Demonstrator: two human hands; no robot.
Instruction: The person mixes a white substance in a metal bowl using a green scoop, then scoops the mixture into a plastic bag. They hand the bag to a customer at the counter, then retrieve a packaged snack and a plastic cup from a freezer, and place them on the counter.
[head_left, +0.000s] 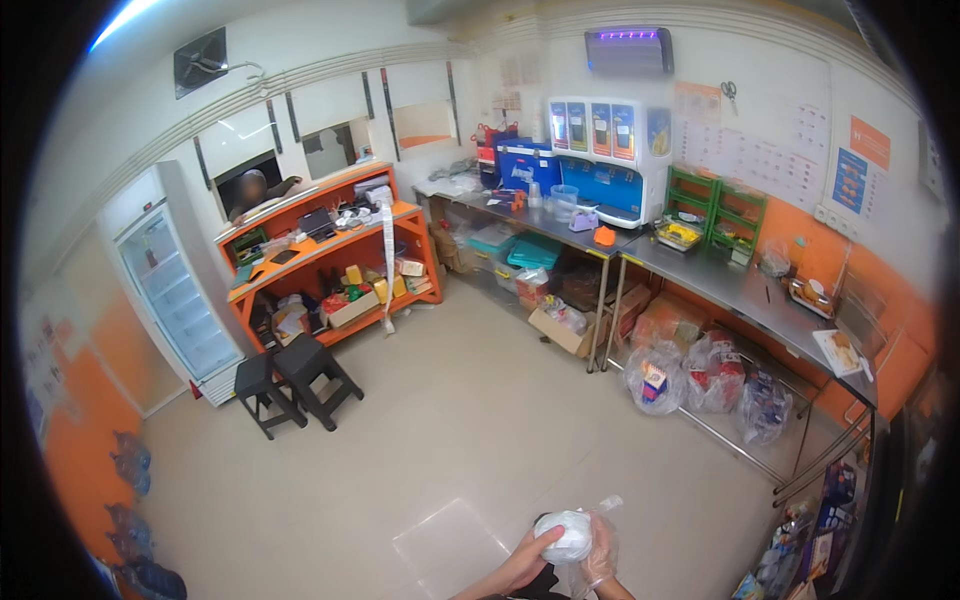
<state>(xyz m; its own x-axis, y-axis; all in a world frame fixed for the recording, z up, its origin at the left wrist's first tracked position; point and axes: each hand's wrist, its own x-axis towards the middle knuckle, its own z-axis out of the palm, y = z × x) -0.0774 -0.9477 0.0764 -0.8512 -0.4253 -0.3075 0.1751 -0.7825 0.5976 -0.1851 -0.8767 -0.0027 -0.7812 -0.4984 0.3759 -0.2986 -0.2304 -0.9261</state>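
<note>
A rounded white bundle in thin plastic (564, 537) is held between both hands near the bottom of the head view. From the left, my bare left hand (531, 557) grips it with the thumb on top. My right hand (600, 551), in a clear disposable plastic glove, presses against its right side. A loose twisted end of plastic (611, 502) sticks up beyond the right hand. What is inside the bundle is hidden.
Black stools (315, 379) stand by an orange counter (322, 259) at left, near a glass-door fridge (176, 292). Steel tables (735, 289) line the right wall, with a drink dispenser (611, 161) and bagged goods below. A person (255, 191) leans at the service window.
</note>
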